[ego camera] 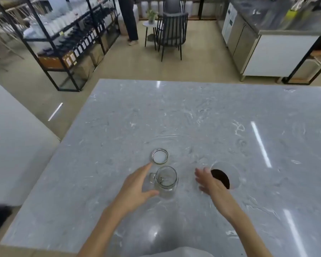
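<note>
The glass handled jar (166,179) stood upright and uncapped on the marble countertop (193,117), with its lid (160,156) lying just behind it. Left hand (137,186) was spread open beside the jar's handle and held nothing; thumb contact could not be confirmed. Right hand (208,179) hovered open, fingers splayed and empty, beside a round countertop hole (221,178).

Looks down on a grey veined stone tabletop (193,117). Shows a clear glass jar with a side handle (166,179) upright and uncapped, and a round white-lined screw lid (160,156) lying inside-up just behind it. Places the left hand (137,186), fingers spread, just beside the jar with the thumb near its base. Places the right hand (209,180), fingers straight, apart from the jar and partly over a round dark hole (221,178) in the tabletop.
</note>
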Motion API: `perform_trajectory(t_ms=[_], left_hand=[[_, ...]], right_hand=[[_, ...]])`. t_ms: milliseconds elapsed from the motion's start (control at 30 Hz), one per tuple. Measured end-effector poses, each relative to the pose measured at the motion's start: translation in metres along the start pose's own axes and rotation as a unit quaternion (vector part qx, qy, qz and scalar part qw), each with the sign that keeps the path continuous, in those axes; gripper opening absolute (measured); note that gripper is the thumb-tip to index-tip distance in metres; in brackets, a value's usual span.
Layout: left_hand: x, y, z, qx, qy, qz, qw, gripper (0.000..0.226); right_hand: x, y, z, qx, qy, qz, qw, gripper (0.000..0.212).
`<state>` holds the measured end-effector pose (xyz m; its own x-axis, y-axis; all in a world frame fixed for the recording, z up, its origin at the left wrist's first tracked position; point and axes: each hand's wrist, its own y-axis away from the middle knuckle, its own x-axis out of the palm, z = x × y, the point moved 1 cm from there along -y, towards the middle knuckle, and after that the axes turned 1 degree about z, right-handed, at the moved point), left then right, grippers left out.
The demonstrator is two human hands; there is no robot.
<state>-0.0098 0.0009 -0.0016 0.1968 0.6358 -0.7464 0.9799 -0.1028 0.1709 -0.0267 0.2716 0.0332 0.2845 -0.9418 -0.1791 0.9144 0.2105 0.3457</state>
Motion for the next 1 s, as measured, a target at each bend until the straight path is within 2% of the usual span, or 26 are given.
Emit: perform_trajectory(t_ms=[67, 200, 567, 733, 867, 1000], left_hand=[[0.008, -0.003, -0.006, 0.021, 0.034, 0.008, 0.999, 0.089], [0.025, -0.005, -0.009, 0.015, 0.056, -0.004, 0.998, 0.081], [0.043, -0.005, -0.010, 0.001, 0.025, -0.046, 0.999, 0.080], [0.046, -0.005, -0.008, 0.005, 0.021, -0.048, 0.999, 0.080], [0.048, -0.008, -0.004, 0.013, 0.028, -0.039, 0.999, 0.081], [0.048, -0.008, -0.001, 0.027, 0.038, -0.029, 0.999, 0.086]], right_hand=[[0.022, -0.001, -0.003, 0.098, -0.053, 0.068, 0.991, 0.068], [0.050, 0.001, -0.014, 0.126, -0.099, 0.129, 0.979, 0.071], [0.046, -0.003, -0.020, 0.107, -0.118, 0.101, 0.982, 0.079], [0.049, -0.003, -0.025, 0.094, -0.099, 0.095, 0.986, 0.069], [0.047, -0.003, -0.027, 0.087, -0.083, 0.089, 0.989, 0.074], [0.042, 0.000, -0.026, 0.060, -0.055, 0.068, 0.994, 0.070]])
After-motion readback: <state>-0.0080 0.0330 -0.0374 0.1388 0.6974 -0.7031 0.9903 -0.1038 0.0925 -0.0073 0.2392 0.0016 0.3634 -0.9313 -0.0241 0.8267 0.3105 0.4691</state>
